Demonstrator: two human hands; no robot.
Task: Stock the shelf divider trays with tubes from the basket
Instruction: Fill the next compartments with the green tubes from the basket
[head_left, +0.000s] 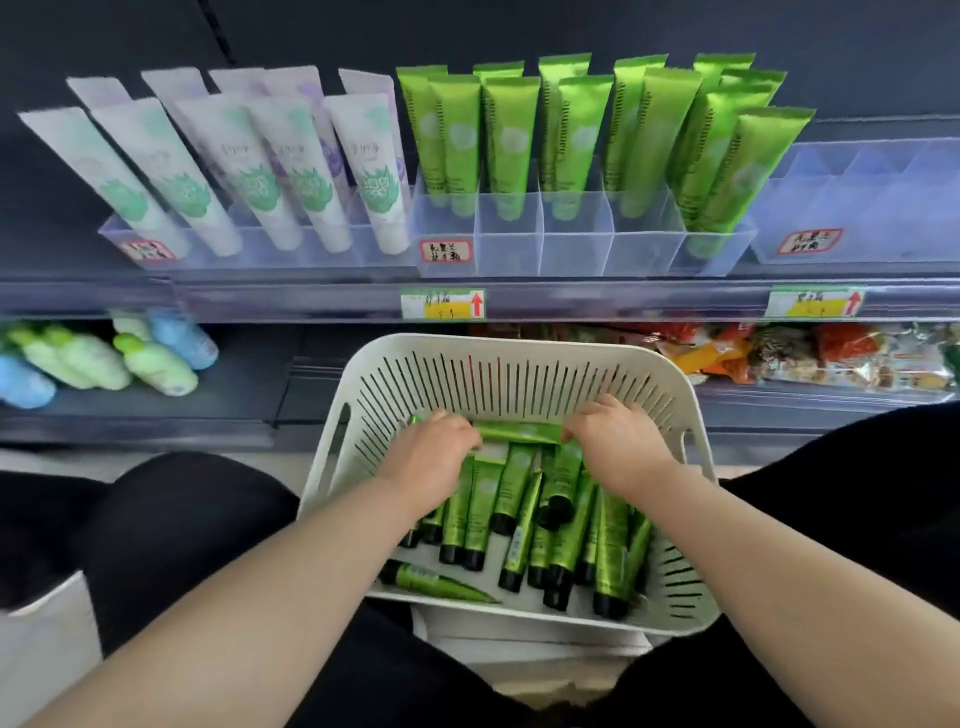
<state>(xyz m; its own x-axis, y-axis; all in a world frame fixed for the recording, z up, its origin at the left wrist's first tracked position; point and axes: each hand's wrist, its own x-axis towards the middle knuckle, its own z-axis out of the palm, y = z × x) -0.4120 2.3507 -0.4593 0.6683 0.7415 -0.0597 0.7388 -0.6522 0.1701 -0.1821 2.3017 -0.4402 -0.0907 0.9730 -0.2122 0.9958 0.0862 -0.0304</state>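
A white slotted basket (519, 364) sits in front of me, holding several green tubes with black caps (566, 525). Both hands are down inside it. My left hand (434, 452) and my right hand (618, 441) each grip one end of a green tube (519, 432) lying crosswise at the far side of the pile. On the shelf above, a clear divider tray (576, 244) holds several green tubes (511, 140) standing upright; its front compartments show no tubes.
A tray of white and lilac tubes (260, 176) stands left of the green one. A clear tray (862, 208) with no tubes is at the right. The lower shelf carries small bottles (156, 358) on the left and snack packets (810, 353) on the right. My dark-clothed knees flank the basket.
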